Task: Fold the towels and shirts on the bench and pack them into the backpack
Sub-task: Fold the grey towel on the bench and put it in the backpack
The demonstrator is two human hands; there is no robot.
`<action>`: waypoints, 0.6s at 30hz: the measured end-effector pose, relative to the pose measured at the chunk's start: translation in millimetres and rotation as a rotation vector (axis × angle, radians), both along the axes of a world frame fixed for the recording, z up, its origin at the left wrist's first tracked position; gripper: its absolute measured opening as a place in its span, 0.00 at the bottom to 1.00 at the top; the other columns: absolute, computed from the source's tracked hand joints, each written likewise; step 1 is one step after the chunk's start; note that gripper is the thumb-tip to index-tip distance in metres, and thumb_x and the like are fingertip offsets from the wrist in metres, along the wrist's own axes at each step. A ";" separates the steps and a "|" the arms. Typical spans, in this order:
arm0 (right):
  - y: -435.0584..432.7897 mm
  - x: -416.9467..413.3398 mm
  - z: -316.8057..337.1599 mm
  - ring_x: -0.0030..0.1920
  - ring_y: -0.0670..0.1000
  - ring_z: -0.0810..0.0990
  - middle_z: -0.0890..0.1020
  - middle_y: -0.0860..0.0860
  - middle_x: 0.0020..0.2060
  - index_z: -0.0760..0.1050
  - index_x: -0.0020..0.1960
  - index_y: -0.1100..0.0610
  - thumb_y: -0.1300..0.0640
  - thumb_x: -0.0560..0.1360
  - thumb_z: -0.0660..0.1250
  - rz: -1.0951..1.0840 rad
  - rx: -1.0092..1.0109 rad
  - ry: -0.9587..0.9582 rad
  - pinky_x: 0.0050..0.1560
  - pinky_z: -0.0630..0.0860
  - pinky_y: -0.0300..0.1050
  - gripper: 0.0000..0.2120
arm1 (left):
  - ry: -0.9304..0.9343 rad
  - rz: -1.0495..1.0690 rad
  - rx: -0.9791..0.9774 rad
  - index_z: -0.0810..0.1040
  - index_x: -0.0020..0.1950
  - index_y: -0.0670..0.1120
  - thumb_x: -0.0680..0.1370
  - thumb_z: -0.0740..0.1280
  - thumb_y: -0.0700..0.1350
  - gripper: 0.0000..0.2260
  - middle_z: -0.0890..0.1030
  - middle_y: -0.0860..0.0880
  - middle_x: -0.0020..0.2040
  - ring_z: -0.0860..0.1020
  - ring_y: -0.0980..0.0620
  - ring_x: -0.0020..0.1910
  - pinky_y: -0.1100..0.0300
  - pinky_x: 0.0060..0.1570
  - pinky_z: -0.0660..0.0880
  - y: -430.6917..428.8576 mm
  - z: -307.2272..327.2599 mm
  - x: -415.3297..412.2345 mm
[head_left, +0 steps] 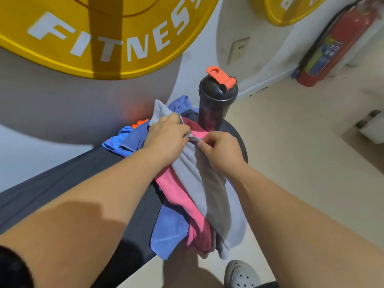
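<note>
One dark padded bench [62,183] bears a black shaker bottle with orange lid [217,100]. The long grey towel [199,183] runs lengthwise from the bottle's foot off the bench end, over a pink towel [182,196] and a blue towel [168,231]. Left hand [166,134] and right hand [220,150] pinch its upper edge just below the bottle, equally near. Beige floor [291,163] spreads right of the bottle.

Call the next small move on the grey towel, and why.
Probably lift the grey ribbed towel up and toward the body, clear of the pile. The left hand and right hand both grip its far end, yet it lies draped over a pink towel and a blue towel, hanging off the dark padded bench. A black shaker bottle with an orange lid stands close behind.
</note>
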State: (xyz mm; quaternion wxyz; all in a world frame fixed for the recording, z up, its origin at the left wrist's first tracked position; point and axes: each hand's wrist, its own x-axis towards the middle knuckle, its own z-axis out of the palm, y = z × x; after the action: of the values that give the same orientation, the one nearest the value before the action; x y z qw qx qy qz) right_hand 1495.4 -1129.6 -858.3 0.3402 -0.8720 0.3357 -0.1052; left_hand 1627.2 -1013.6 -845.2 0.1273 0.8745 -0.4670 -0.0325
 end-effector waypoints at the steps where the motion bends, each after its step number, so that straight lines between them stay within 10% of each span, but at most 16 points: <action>1: 0.6 -2.2 4.7 0.38 0.49 0.77 0.80 0.45 0.34 0.75 0.37 0.49 0.50 0.76 0.70 0.024 -0.005 -0.037 0.40 0.75 0.47 0.10 | -0.019 0.004 -0.038 0.82 0.55 0.51 0.80 0.65 0.50 0.08 0.73 0.47 0.54 0.71 0.42 0.55 0.50 0.49 0.69 1.8 4.9 -2.4; 7: 7.1 -19.6 34.8 0.35 0.47 0.75 0.79 0.46 0.33 0.73 0.41 0.49 0.50 0.79 0.67 0.171 0.027 -0.139 0.36 0.71 0.45 0.09 | 0.105 -0.021 -0.251 0.82 0.47 0.50 0.78 0.66 0.53 0.09 0.79 0.53 0.55 0.74 0.48 0.57 0.47 0.58 0.73 39.4 53.7 -19.0; 18: 45.1 -45.1 70.3 0.29 0.43 0.73 0.80 0.44 0.28 0.79 0.33 0.49 0.57 0.73 0.73 0.560 0.114 -0.090 0.37 0.74 0.45 0.11 | 0.210 0.252 -0.366 0.79 0.40 0.51 0.79 0.67 0.45 0.08 0.76 0.55 0.31 0.72 0.62 0.31 0.69 0.32 0.65 150.3 133.6 -70.7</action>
State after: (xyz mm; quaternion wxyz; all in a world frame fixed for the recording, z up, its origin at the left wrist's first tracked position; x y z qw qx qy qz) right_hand 1450.3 -1084.5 -788.0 0.4190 -0.9048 0.0717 -0.0265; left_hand 1556.5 -863.3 -711.6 0.3346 0.8800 -0.3363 -0.0220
